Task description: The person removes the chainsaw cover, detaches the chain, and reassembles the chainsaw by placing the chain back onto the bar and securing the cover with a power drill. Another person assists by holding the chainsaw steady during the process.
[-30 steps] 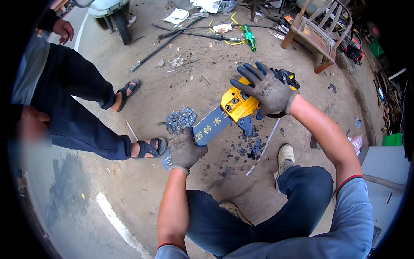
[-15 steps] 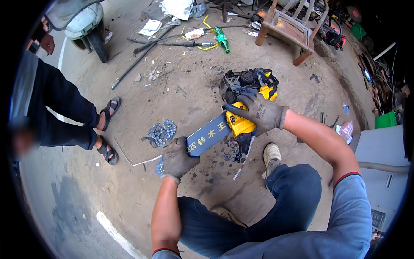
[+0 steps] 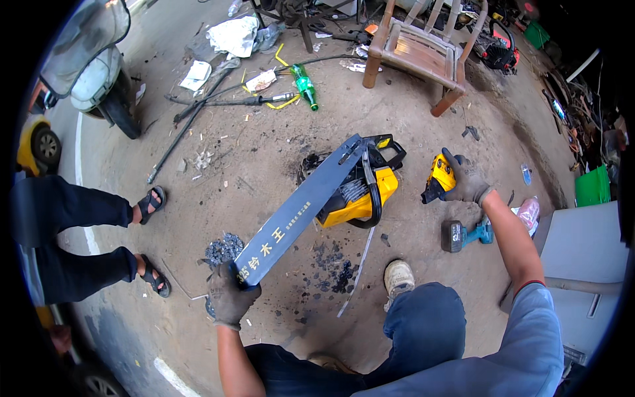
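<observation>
The yellow-and-black, block-shaped cover (image 3: 442,173) has moved since half a second ago: then it was against the root of the long flat dark grey bar (image 3: 299,206), and now it is out to the right, well apart from it. The slotted end of the bar, which was hidden, can now be seen.

Nearest, the left hand (image 3: 233,298), in a grey glove, has its fingers closed around the lower end of the bar. The person's dusty, light-coloured shoe (image 3: 399,281) is on the grey-brown ground (image 3: 423,142). Just beyond the left hand lies a loose heap of silvery metal chain (image 3: 223,249). A blue-and-black cordless power tool (image 3: 454,235) lies near the right forearm. The right hand (image 3: 468,180), also gloved, is partly open, its fingers curled on the cover.

In the middle, the yellow-and-black chainsaw body (image 3: 385,184) rests on the ground. The slotted end passes over it; whether they touch, I cannot tell.

Farther are a green plastic bottle (image 3: 304,86), a brown slatted chair (image 3: 423,53) and a pale scooter (image 3: 99,83).
</observation>
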`<state>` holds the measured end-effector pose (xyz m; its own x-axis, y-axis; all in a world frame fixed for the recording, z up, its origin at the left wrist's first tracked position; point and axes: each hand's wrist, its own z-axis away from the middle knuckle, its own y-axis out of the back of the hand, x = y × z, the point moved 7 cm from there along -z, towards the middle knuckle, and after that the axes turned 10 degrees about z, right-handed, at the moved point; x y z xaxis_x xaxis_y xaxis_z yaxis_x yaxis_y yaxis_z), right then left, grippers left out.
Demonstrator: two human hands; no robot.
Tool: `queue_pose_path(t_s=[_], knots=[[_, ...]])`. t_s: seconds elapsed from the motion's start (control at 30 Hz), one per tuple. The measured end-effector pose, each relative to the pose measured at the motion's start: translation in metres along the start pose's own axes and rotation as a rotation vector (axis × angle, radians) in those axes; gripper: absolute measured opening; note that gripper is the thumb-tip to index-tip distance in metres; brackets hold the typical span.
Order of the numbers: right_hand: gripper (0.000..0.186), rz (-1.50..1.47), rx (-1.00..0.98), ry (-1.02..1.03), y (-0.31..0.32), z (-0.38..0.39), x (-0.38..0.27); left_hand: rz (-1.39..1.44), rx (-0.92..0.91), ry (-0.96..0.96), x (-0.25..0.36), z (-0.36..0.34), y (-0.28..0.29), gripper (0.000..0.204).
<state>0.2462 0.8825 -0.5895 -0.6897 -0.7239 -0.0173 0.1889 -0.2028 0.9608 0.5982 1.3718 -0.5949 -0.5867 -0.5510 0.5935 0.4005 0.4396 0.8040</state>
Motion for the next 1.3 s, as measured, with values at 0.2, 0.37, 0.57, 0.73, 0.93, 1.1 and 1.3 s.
queue_pose_path(t_s=[0.2, 0.37, 0.57, 0.73, 0.93, 1.1, 1.3], knots=[[0.13, 0.108, -0.161, -0.253, -0.119, -0.061, 0.101, -0.135, 0.1, 0.107, -0.001, -0.003, 0.004, 0.058], [0.134, 0.208, -0.187, -0.241, -0.146, -0.073, 0.116, -0.207, 0.205, 0.282, 0.007, -0.002, 0.036, 0.056], [0.092, 0.163, 0.026, 0.088, -0.005, -0.148, 0.016, -0.483, 0.22, 0.186, 0.054, -0.025, 0.092, 0.055], [0.08, -0.372, 0.418, 0.926, 0.168, -0.175, -0.198, -0.684, 0.228, -0.03, 0.075, -0.064, 0.113, 0.055], [0.079, 0.031, -0.524, 1.147, 0.123, -0.131, -0.431, -0.805, 0.385, -0.305, 0.078, -0.084, 0.128, 0.051], [0.037, -0.022, -0.618, 1.01, 0.089, -0.118, -0.456, -0.783, 0.379, -0.329, 0.059, -0.069, 0.128, 0.054], [0.045, -0.102, -0.33, 1.122, 0.052, -0.064, -0.448, -0.832, 0.35, -0.384, 0.053, -0.044, 0.118, 0.045]])
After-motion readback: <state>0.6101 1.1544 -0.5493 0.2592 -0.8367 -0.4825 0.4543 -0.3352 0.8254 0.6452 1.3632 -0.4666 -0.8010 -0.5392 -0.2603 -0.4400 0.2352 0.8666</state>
